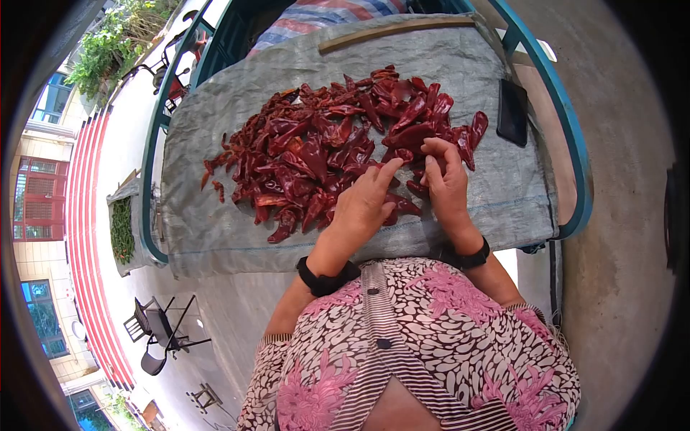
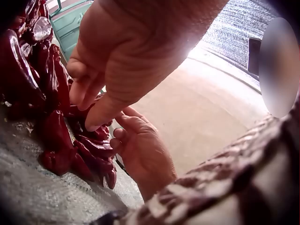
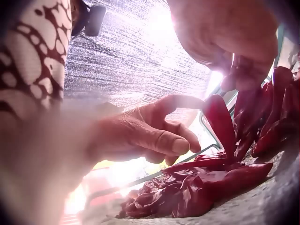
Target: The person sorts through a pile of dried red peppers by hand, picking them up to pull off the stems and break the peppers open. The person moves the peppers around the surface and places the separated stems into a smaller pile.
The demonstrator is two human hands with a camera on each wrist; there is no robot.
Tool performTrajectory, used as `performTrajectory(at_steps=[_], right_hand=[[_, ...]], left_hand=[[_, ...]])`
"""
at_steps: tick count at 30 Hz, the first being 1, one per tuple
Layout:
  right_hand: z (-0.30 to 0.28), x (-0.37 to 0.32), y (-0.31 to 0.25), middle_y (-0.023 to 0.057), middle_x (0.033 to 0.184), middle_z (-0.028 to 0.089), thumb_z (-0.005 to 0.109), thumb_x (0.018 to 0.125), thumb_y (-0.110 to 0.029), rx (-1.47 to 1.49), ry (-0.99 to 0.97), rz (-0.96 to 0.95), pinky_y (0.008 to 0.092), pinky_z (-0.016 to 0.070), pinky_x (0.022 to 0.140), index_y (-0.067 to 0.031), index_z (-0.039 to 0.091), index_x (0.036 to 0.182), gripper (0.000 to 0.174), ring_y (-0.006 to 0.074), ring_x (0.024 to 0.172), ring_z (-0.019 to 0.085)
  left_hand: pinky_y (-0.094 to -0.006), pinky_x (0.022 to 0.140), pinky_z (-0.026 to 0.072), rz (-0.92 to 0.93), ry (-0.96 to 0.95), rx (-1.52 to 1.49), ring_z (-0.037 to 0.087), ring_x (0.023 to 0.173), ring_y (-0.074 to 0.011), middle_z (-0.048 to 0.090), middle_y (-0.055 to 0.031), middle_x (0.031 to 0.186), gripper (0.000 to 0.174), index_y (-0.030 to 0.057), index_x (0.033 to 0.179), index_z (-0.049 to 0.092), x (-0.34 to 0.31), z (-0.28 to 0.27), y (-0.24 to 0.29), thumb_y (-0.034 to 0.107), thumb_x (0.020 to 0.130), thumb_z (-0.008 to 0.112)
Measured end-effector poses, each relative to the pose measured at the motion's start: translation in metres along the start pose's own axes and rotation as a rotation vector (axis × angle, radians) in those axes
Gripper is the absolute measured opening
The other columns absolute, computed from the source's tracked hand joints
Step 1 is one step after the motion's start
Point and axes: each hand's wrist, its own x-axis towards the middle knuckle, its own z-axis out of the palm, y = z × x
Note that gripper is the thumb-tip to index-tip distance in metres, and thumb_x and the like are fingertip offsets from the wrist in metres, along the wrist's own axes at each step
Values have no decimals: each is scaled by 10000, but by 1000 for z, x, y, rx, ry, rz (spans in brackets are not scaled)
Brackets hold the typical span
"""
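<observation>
Glossy dried red peppers lie heaped on a grey woven sheet. My left hand reaches over the heap's near edge; in the right wrist view the left hand has its index finger stretched against the tip of an upright pepper, the other fingers loosely bent. Just to its right, my right hand has thumb and index bent at the end of a long dark pepper. In the right wrist view the right hand seems to pinch a hanging pepper.
A wooden strip lies along the sheet's far side, and a black phone at its right. A teal metal rail borders the sheet. Green produce lies on another sheet at the left, with chairs on the ground below.
</observation>
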Motion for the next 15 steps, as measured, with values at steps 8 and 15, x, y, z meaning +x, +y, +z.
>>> performTrajectory(at_steps=[8,15], right_hand=[[10,-3,-7,85,1111,605,547,946,-7,-160,53,-147,280,521,641,-43,570,1282,339,125,712,600],[10,-4,-8,79,1062,601,566,951,-1,-176,-62,-143,293,516,674,-45,618,1212,270,140,731,604]], left_hand=[[-433,943,491,22,-127,30,575,1078,-338,613,-119,1127,697,115,1349,533,2,2,-11,4,709,784],[-468,864,493,76,-150,274,573,1032,-336,620,-109,1088,499,67,1154,600,-7,1,-23,68,684,766]])
